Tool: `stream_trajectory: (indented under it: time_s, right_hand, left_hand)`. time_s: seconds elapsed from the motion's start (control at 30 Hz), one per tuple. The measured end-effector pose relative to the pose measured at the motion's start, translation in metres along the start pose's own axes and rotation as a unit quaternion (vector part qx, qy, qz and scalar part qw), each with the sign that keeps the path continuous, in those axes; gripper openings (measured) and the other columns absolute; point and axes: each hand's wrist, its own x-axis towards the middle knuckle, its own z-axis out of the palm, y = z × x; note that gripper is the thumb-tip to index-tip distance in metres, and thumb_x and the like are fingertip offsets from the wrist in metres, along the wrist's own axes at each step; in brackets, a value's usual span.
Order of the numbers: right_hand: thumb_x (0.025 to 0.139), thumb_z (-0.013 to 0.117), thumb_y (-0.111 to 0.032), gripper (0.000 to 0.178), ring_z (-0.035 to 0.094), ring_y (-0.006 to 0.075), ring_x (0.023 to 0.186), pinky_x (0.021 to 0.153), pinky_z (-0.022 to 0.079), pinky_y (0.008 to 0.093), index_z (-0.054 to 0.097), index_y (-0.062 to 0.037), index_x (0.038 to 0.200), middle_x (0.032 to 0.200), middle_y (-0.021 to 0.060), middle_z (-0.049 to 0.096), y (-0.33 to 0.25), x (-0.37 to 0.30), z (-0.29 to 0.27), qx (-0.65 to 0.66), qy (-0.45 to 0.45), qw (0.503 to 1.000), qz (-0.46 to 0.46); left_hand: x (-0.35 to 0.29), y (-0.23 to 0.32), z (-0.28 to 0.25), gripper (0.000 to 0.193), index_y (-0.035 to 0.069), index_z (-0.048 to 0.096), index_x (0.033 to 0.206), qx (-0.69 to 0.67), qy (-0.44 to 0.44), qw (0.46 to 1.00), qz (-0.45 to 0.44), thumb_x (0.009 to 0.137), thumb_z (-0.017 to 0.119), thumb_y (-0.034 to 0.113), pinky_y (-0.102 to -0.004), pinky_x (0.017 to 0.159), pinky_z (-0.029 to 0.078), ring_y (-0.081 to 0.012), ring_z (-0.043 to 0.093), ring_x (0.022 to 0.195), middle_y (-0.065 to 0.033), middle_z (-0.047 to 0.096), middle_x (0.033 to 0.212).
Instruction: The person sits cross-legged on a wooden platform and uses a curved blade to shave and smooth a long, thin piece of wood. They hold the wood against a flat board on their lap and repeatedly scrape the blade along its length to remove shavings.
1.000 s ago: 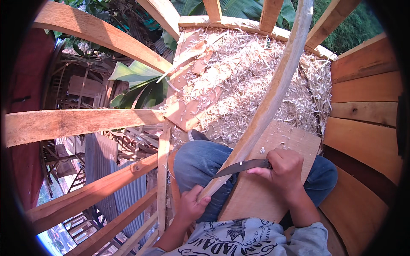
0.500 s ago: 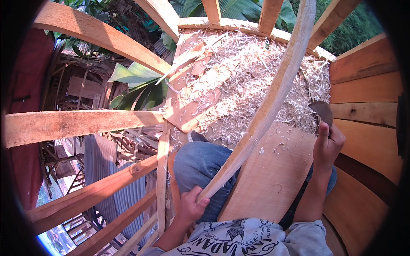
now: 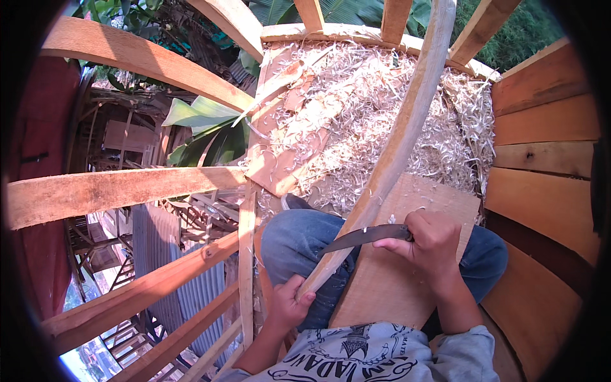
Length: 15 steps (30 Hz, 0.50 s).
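Left hand: the left hand (image 3: 291, 304) is closed around the near end of a long, curved wooden pole (image 3: 396, 151), fingers wrapped and thumb along it.
Right hand: the right hand (image 3: 436, 240) is closed in a fist on the handle end of a knife (image 3: 364, 237), which the fingers mostly hide; its thumb lies along the near side.
Pole: it runs from the left hand up and away, passing left of the right hand and leaning rightward toward its far end.
Knife: the dark blade points left from the right hand and lies across the pole, a little beyond the left hand; a pale sliver sits at the blade.
Board: a flat wooden board (image 3: 382, 280) slopes over the lap, below and left of the right hand and right of the left hand.
Legs: one blue-jeaned knee (image 3: 294, 239) is just beyond the left hand, the other just right of the right hand.
Shavings: pale curled shavings (image 3: 356, 127) spread thickly beyond both hands.
Sides: wooden slats (image 3: 127, 192) stand left of the left hand; a plank wall (image 3: 538, 207) rises right of the right hand.
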Motion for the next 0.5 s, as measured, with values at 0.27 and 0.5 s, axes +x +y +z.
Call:
stream_trajectory:
  time_s: [0.27, 0.5]
  right_hand:
    - [0.084, 0.067, -0.046, 0.055, 0.038, 0.0204, 0.043, 0.045, 0.032, 0.0326, 0.052, 0.002, 0.062, 0.049, 0.0098, 0.04, 0.091, 0.005, -0.034, 0.085, 0.211, 0.932, 0.28]
    - [0.069, 0.073, -0.057, 0.058, 0.049, 0.0239, 0.04, 0.041, 0.039, 0.0349, 0.045, -0.0093, 0.052, 0.045, 0.0058, 0.042, -0.02, -0.022, -0.001, 0.102, -0.063, 0.993, -0.003]
  left_hand:
    - [0.0, -0.012, -0.005, 0.047, 0.001, 0.053, 0.078, -0.046, -0.026, 0.999, 0.013, 0.088, 0.059, 0.046, -0.0333, 0.048, 0.039, -0.0215, 0.054, 0.048, -0.0103, 0.047, 0.056]
    - [0.005, -0.019, -0.017, 0.052, 0.002, 0.055, 0.08, -0.203, -0.13, 0.969, -0.048, 0.091, 0.054, 0.053, -0.0237, 0.048, 0.034, -0.0062, 0.042, 0.053, 0.0022, 0.046, 0.059]
